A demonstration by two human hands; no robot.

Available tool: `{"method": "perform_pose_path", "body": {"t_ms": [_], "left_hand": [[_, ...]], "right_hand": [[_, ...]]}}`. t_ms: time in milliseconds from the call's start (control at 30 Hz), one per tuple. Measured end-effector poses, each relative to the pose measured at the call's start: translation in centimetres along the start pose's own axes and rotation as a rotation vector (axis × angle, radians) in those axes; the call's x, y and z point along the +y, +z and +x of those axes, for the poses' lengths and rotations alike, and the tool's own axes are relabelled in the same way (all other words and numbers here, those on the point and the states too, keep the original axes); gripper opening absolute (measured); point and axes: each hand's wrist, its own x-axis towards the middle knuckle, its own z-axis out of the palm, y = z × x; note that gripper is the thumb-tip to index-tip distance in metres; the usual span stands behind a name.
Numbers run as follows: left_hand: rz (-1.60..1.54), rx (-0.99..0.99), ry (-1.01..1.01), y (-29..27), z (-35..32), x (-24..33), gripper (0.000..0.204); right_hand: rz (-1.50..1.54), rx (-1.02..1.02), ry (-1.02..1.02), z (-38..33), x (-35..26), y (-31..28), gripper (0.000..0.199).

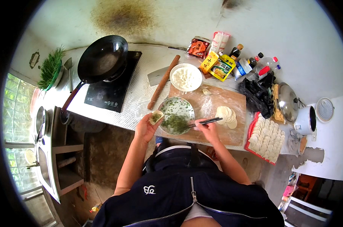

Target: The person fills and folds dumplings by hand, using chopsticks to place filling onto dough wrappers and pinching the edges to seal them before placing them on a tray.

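Note:
My left hand (145,129) is closed around a dumpling wrapper (156,117) that carries a little green filling. Chopsticks (206,122) are gripped in my right hand (208,131), and their tips reach into the chopped green filling (175,122). That filling lies in a white bowl (182,103) with green specks on its inner wall, at the near left edge of a floured wooden board (232,101). A stack of round wrappers (226,115) rests on the board to the right of my right hand. Farther back on it lies a small piece of dough (206,92).
Rows of shaped dumplings (266,138) fill a red-edged tray at right. Behind the board stand a white bowl (185,77) and seasoning packets (221,68). Left of it lie a rolling pin (164,82) and a cleaver (157,76); a black wok (103,58) sits on an induction cooker (103,95).

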Motion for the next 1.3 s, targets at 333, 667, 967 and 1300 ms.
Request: {"method": "perform_pose_path", "body": {"t_ms": [333,667,967,1300], "left_hand": [[0.005,-0.012,0.000,0.2,-0.1,0.0,0.036],[0.000,-0.037,-0.014,-0.2,0.5,0.0,0.034],[0.016,-0.009,-0.016,-0.1,-0.2,0.1,0.035],[0.037,-0.027,-0.026,0.3,0.4,-0.2,0.036]], "right_hand": [[0.091,-0.026,-0.001,1.2,0.6,1.4,0.021],[0.347,0.237,0.006,4.4,2.8,-0.6,0.024],[0.262,0.140,0.119,3.0,1.0,-1.1,0.026],[0.142,0.261,0.310,4.4,4.5,1.4,0.028]]}}
